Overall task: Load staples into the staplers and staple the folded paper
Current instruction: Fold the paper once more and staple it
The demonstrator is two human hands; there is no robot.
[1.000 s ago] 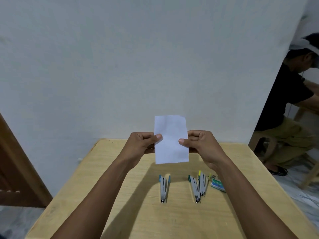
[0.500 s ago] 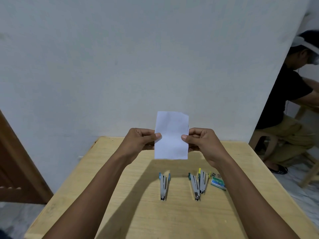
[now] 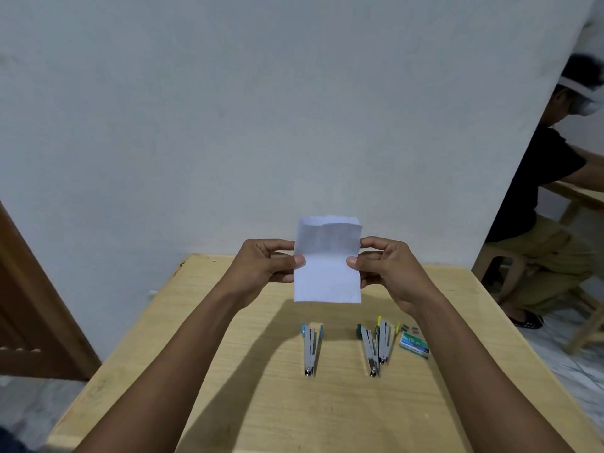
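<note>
I hold a white folded paper (image 3: 327, 266) upright above the wooden table (image 3: 228, 403). My left hand (image 3: 264, 266) pinches its left edge and my right hand (image 3: 385, 269) pinches its right edge. The paper's top part is bent over toward me. On the table below lie three staplers, their lids swung open: one with blue ends (image 3: 311, 349), one with green ends (image 3: 368, 353) and one with yellow ends (image 3: 385, 343). A green staple box (image 3: 414, 345) lies just right of them, with a few loose staple strips (image 3: 410, 328) behind it.
A white wall stands right behind the table. A brown wooden door (image 3: 29, 305) is at the left. Another person (image 3: 539, 230) sits on a stool at a second table on the right.
The paper rose a little, then its top part bent over toward me. Both hands kept their pinch on its side edges.
</note>
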